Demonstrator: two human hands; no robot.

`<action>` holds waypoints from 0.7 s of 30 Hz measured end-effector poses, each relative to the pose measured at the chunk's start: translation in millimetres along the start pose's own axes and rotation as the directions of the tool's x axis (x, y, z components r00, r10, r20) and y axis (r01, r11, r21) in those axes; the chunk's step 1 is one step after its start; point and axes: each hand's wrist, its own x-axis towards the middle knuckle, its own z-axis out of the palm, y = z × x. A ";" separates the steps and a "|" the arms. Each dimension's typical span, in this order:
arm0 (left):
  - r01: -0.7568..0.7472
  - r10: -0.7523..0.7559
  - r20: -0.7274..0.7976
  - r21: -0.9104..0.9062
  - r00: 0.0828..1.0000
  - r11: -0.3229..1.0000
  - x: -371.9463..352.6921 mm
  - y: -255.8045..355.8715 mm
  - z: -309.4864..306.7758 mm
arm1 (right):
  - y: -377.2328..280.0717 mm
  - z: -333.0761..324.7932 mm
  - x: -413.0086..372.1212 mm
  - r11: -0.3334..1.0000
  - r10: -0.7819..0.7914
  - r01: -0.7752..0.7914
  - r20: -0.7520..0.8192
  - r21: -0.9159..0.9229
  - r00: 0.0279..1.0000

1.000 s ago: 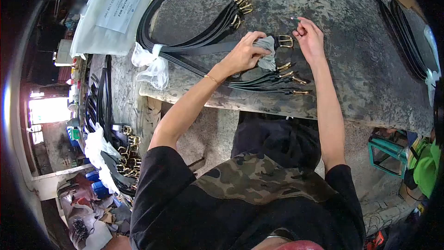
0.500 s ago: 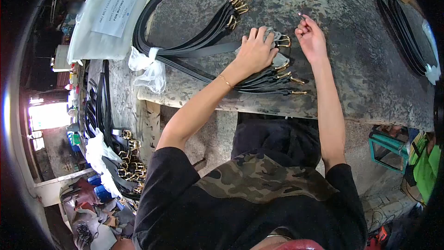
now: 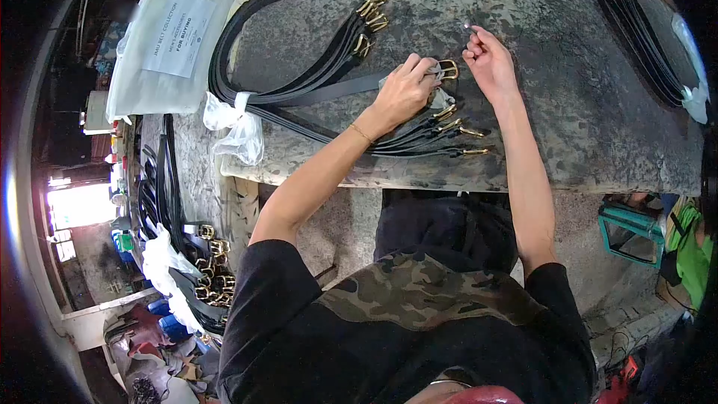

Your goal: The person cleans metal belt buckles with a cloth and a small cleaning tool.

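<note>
My left hand (image 3: 406,93) is closed around the buckle end of a black belt (image 3: 340,90), with a crumpled grey cloth (image 3: 443,99) under and between its fingers. The belt's gold buckle (image 3: 449,69) sticks out past the fingertips, toward my other hand. Raised to the right of that buckle, my right hand (image 3: 490,67) has its fingers curled and pinches a small shiny-tipped object (image 3: 469,27), too small to name. On both sides of the held belt lie more black belts (image 3: 329,52) with gold buckles (image 3: 372,13), bundled at the left by a white plastic tie (image 3: 238,123).
A white plastic sack (image 3: 161,67) with a printed label stands at the table's back left. Another belt bundle (image 3: 636,37) lies at the far right. Buckled belts (image 3: 213,269) hang off the left side. A green-framed stool (image 3: 632,236) stands below the worn table's (image 3: 553,127) front edge.
My left hand has gone from spread over the cloth to gripping it with the belt, turning the buckle up. The camera view has shifted slightly; my right hand keeps its pinch.
</note>
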 end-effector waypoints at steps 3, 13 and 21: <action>-0.001 0.001 -0.029 -0.016 1.000 1.000 -3.9 -0.5 -1.5 | 0.0 -1.2 1.1 1.000 0.003 -0.004 0.015 0.006 1.000; 0.040 -0.036 -0.049 0.086 0.998 0.995 -6.5 3.4 0.6 | -0.5 -5.8 0.6 0.999 0.009 -0.009 0.004 0.035 1.000; 0.079 -0.106 0.078 0.297 0.991 0.951 0.3 9.3 -0.2 | 0.8 -7.0 3.3 1.000 0.016 -0.017 0.030 0.017 0.999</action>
